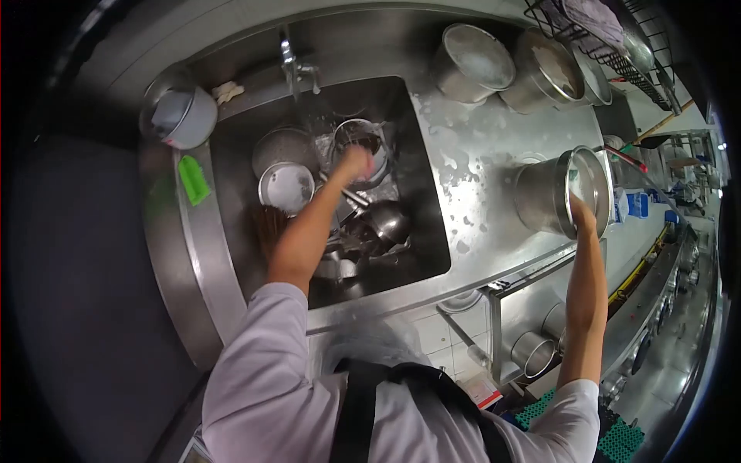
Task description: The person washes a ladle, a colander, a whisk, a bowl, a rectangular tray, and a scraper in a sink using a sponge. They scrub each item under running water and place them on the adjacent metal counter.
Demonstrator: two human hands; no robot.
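My left hand [355,163] reaches into the steel sink [428,231] and rests on the rim of a steel bowl [363,139] under the running tap [292,68]. The hand is blurred, so its grip is unclear. Around it lie a round pan [284,147], a white-lined bowl [285,187], a ladle [388,221] and other steel utensils. My right hand [583,216] grips the rim of a large steel pot [540,197] lying tilted on its side on the wet counter [478,154] to the right of the sink.
A green scrubber [193,179] and a grey plastic container [181,116] sit on the sink's left ledge. Upturned steel pots [472,62] stand at the counter's back, a wire rack [602,35] beyond. More pots [532,351] sit on a lower shelf.
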